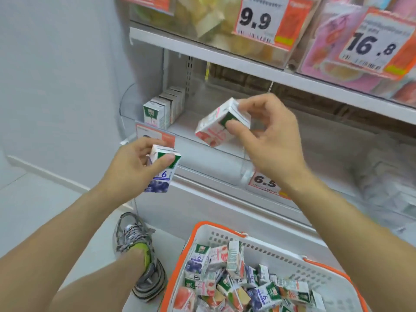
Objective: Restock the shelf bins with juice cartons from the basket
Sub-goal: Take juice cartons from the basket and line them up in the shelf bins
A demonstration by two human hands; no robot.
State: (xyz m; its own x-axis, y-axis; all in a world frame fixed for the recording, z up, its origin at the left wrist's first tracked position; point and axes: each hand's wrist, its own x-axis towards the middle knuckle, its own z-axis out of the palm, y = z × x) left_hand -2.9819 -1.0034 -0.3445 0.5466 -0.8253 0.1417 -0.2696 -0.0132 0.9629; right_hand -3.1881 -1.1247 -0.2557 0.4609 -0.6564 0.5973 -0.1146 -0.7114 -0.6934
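Observation:
My left hand [132,167] grips a blueberry juice carton [163,174] by its top, just in front of the shelf edge. My right hand [267,136] pinches a pink-and-white juice carton [217,124], tilted, above the clear shelf bin [202,140]. A short row of cartons [163,109] stands upright at the bin's back left. Below, the white basket with an orange rim [202,235] holds several mixed juice cartons [238,282].
Upper shelf [225,57] carries clear bins with price tags 9.9 [256,19] and 16.8 [373,43]. A 6.5 tag [264,182] hangs on the lower shelf edge. My shoe [137,253] stands on the pale floor left of the basket. A white wall is at left.

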